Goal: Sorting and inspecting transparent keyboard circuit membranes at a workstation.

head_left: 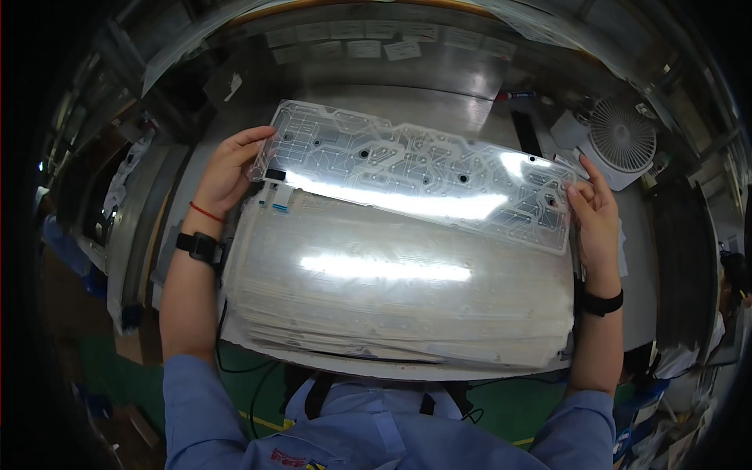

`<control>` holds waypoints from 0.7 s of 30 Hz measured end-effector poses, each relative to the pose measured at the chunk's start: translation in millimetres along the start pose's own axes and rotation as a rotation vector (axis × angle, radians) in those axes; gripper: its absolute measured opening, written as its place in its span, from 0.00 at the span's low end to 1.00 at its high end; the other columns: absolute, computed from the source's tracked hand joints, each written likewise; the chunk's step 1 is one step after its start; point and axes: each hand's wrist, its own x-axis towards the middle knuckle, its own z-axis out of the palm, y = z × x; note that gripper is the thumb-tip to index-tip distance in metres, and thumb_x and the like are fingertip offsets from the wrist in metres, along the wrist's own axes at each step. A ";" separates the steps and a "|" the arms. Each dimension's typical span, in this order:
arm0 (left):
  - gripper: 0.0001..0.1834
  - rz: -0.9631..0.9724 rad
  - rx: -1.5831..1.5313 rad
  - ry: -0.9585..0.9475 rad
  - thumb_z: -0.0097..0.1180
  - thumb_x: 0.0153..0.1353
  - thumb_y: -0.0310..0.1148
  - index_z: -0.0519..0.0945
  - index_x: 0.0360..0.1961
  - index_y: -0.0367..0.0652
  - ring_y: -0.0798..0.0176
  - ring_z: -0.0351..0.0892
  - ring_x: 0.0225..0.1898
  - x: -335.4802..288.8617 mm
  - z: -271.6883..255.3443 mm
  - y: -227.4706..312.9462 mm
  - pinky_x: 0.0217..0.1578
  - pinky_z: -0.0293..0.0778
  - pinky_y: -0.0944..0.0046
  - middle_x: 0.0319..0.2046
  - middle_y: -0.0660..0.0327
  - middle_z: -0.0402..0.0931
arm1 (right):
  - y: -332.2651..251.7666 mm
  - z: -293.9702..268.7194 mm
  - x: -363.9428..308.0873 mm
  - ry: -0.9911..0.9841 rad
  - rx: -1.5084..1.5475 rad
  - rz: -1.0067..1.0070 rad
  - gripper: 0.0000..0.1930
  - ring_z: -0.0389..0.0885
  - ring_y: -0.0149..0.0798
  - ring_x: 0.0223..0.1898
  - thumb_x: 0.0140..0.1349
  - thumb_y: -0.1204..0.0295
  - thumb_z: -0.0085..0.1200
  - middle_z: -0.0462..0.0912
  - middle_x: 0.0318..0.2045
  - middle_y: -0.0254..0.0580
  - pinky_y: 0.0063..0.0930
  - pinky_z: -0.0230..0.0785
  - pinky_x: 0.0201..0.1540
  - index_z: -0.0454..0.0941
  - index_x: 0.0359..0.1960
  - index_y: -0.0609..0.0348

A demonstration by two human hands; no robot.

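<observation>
Head view: looking down over a metal workbench [439,94] at two bare hands holding one thin sheet between them.
Sheet in hand: a clear plastic sheet [415,172] with printed circuit lines and small holes, long and narrow, raised and tilted above the pile, catching a bright glare.
Left hand: the left hand [227,168] grips the sheet's left end, thumb on top at the corner, fingers curled under the edge.
Right hand: the right hand [594,211] pinches the right end, fingertips pressed on the top face near the corner.
Pile: a thick stack of like sheets [392,298] lies flat just below and toward the person, reaching to the bench's near edge.
Tail: short blue-tipped ribbon strips [276,196] hang from the sheet's left lower edge, just over the stack.
Step in hand: it looks to me like the top sheet is lifted clear and held up for a look; I cannot tell whether it is leaving the pile or going onto it.
Next move calls for: I would judge both ends need to stay level and taut, since so thin a film will sag or crease.
Nearby: a small white fan [623,141] stands on the bench to the right, and paper labels [364,39] line the back wall.
</observation>
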 end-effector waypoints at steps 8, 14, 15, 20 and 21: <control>0.14 -0.141 0.106 -0.149 0.46 0.69 0.32 0.73 0.52 0.38 0.78 0.75 0.28 -2.1 16.7 9.5 0.28 0.72 0.80 0.37 0.61 0.80 | 3.2 -4.1 0.2 -0.018 0.065 0.033 0.18 0.77 0.25 0.37 0.65 0.78 0.49 0.80 0.38 0.34 0.17 0.68 0.41 0.66 0.56 0.64; 0.11 -0.059 0.037 -0.076 0.48 0.69 0.33 0.73 0.48 0.39 0.84 0.66 0.23 1.7 5.9 0.8 0.19 0.59 0.85 0.33 0.67 0.77 | -1.6 -5.7 -0.7 -0.048 0.037 0.095 0.20 0.77 0.25 0.37 0.66 0.74 0.49 0.79 0.38 0.34 0.17 0.69 0.41 0.65 0.58 0.64; 0.13 -0.058 0.008 -0.065 0.47 0.69 0.33 0.73 0.50 0.38 0.83 0.68 0.24 3.8 -0.6 -2.0 0.20 0.61 0.85 0.35 0.65 0.78 | -4.4 -5.5 -1.3 -0.050 0.018 0.119 0.20 0.77 0.25 0.36 0.66 0.73 0.50 0.79 0.38 0.34 0.17 0.69 0.41 0.64 0.59 0.63; 0.22 -0.027 -0.064 0.056 0.47 0.70 0.33 0.66 0.61 0.33 0.74 0.80 0.37 5.2 6.1 -1.2 0.36 0.77 0.79 0.49 0.54 0.77 | -9.5 2.3 -7.1 -0.135 -0.209 0.144 0.20 0.75 0.25 0.35 0.65 0.70 0.52 0.79 0.37 0.32 0.17 0.67 0.39 0.68 0.57 0.62; 0.23 -0.018 -0.054 0.095 0.47 0.70 0.34 0.65 0.62 0.33 0.71 0.79 0.41 4.4 11.9 0.4 0.40 0.77 0.76 0.50 0.53 0.76 | -9.1 2.0 -8.2 -0.183 -0.261 0.149 0.19 0.75 0.25 0.34 0.65 0.70 0.53 0.78 0.37 0.32 0.17 0.67 0.39 0.70 0.56 0.62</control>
